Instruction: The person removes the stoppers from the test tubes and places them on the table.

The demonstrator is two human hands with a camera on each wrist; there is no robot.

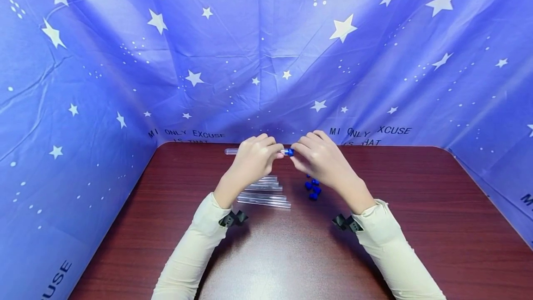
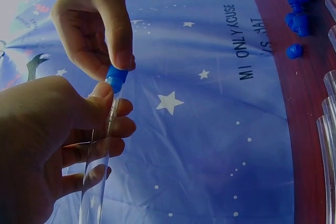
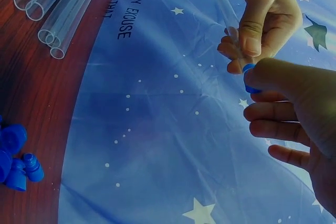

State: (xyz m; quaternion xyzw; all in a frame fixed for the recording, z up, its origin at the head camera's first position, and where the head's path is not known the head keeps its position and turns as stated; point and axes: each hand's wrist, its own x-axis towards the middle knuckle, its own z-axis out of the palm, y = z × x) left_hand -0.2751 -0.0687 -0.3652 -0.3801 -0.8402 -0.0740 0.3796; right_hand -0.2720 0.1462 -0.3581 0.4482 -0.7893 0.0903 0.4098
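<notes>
My left hand grips a clear test tube near its mouth, above the far part of the table. The tube's rounded end sticks out to the left in the head view. At the tube's mouth sits a blue stopper. My right hand pinches that stopper between thumb and forefinger, its other fingers loosely bent. How deep the stopper goes into the tube cannot be told. Below the hands, several clear test tubes lie side by side, and several loose blue stoppers lie to their right.
The dark red wooden table carries the tubes and stoppers. A blue curtain with white stars rises behind its far edge and along both sides. Small black cameras are strapped at both wrists, over cream sleeves.
</notes>
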